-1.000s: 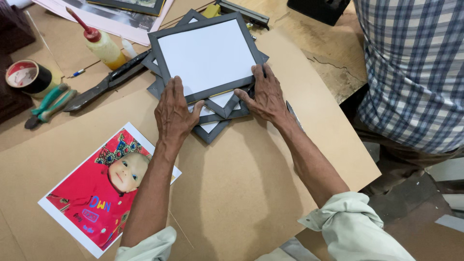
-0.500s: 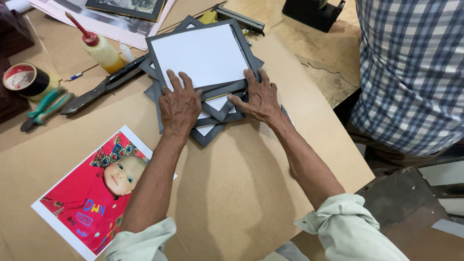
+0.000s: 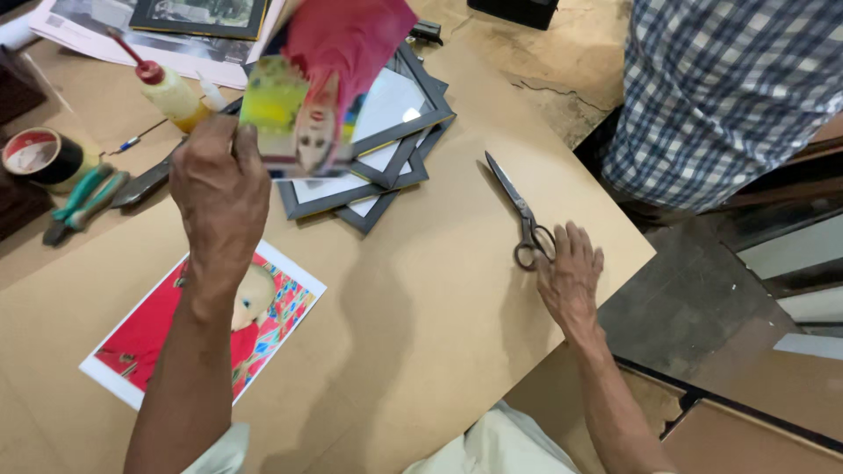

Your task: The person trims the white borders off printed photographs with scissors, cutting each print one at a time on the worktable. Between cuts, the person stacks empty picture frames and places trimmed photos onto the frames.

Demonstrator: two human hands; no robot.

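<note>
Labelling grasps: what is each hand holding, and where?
Left hand: blurred red-and-yellow printed photo, lower left edge. Right hand: touches metal scissors at handles; grip unclear.

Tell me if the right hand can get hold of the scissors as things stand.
Probably yes: the right hand lies empty beside the scissors' handle loops, fingertips touching or nearly so, with nothing between them on the board.

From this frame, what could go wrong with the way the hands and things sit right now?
The right hand rests at the handles of the scissors, whose blades lie partly open, so a careless grab might nick a finger. The left hand holds a printed photo in the air over the stacked frames; it may crease.
</note>
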